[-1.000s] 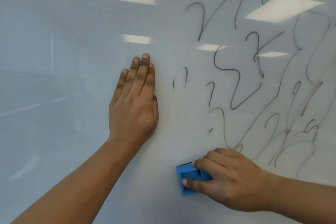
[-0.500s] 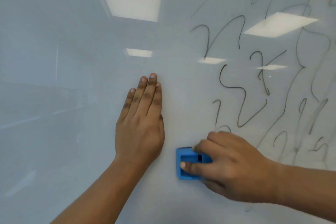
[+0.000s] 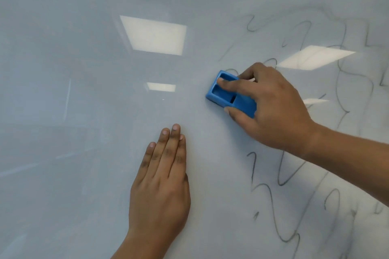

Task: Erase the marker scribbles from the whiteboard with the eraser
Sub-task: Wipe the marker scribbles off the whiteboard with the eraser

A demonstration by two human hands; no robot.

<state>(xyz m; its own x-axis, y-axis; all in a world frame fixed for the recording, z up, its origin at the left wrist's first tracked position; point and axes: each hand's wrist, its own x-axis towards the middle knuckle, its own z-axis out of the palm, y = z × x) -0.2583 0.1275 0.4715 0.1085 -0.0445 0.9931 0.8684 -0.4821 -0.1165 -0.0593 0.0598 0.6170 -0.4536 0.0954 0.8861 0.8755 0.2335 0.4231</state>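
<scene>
A glossy whiteboard (image 3: 84,153) fills the view. Thin black marker scribbles (image 3: 271,202) cover its right part, from top to bottom. My right hand (image 3: 271,109) grips a blue plastic eraser (image 3: 223,94) and presses it flat on the board at the left edge of the scribbles, above centre. My left hand (image 3: 162,191) rests flat on the board below and left of the eraser, fingers together and pointing up, holding nothing.
Ceiling lights (image 3: 155,35) reflect in the board's surface. The left half of the board carries no marks.
My right hand has swept the eraser up the board, from below my left hand's knuckles to above its fingertips. The short marks next to my left hand are gone. The view has shifted.
</scene>
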